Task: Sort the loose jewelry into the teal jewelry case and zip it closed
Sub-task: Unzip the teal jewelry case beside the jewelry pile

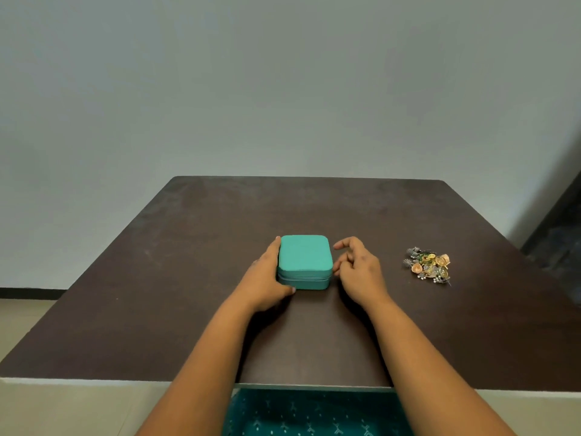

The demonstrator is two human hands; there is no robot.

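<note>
Though no brand or writing can be read anywhere, the teal case (305, 262) shows plainly: a rounded square box, zipped shut, sitting at the middle of the dark brown table (195, 247). The left hand (267, 278) holds its 9 o'clock side, fingers along the edge and thumb at the near corner. The right hand (358, 269) hovers just beside its 3 o'clock side, fingers loosely curled, holding nothing. The jewelry pile (429, 266), gold and silver pieces, lies well apart at 3 o'clock.
</note>
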